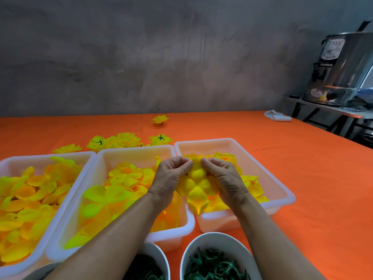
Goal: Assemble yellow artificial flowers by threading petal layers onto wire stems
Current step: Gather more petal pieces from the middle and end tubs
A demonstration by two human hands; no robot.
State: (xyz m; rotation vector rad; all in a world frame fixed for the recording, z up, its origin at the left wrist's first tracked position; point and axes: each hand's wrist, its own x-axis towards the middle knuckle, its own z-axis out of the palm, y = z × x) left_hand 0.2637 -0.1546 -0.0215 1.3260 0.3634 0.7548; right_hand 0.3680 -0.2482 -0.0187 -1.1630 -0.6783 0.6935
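Both hands hold one yellow petal layer point(196, 185) above the gap between the middle tray point(139, 150) and the right tray point(238, 143). My left hand point(170, 176) pinches its upper left edge with curled fingers. My right hand point(223, 176) pinches the upper right edge. The layer's petals hang down between my wrists. No wire stem is visible in either hand. All three white trays, including the left tray point(30, 158), hold loose yellow petal layers. Finished yellow flowers point(123, 140) lie behind the trays, and one flower point(160, 119) lies farther back.
Two white bowls sit at the near edge: one point(214, 239) holds green plastic calyx pieces, the other point(156, 251) dark pieces. The orange tablecloth point(302, 178) stretches right. A white object point(277, 116) lies at the far right corner. A metal urn point(341, 67) stands on a side table.
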